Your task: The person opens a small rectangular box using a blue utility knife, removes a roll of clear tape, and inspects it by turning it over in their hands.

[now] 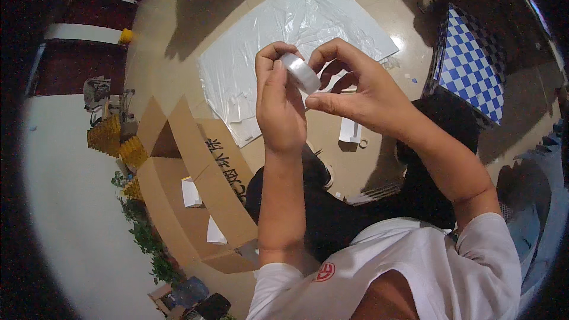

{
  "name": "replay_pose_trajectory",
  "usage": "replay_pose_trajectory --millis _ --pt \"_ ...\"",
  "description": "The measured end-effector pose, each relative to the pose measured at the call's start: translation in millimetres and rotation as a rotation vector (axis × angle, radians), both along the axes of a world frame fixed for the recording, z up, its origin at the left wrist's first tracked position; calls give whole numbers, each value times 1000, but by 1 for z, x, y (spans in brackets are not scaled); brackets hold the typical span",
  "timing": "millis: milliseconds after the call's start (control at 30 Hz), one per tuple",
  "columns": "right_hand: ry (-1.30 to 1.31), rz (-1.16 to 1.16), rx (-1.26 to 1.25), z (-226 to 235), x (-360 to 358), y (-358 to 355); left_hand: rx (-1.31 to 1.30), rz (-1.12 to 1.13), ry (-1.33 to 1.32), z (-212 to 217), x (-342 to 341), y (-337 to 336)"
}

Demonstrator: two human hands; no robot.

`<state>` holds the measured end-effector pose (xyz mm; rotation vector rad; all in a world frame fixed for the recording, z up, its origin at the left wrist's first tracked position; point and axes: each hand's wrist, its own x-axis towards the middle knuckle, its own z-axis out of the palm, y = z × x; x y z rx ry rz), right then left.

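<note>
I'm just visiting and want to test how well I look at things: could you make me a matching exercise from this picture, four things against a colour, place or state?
Things:
1. Roll of tape
2. Cardboard box
3. Checkered item
4. Leafy plants

Descriptions:
A. Blue and white, at the right of the picture
B. Green, at the lower left of the picture
C. Gripped by the person's left hand
D. Open, with white pieces inside

Right pairs: 1-C, 2-D, 3-A, 4-B
</note>
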<state>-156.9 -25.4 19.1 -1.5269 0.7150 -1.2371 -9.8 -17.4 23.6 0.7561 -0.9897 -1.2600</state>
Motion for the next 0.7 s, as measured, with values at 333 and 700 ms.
replay_pose_trajectory --millis 333,700 --pt "262 -253 -346 -3 -11 -12 12 70 -282 7 0 5" --pt "320 -266 -402 -6 -13 -15 42 27 -460 10 0 10"
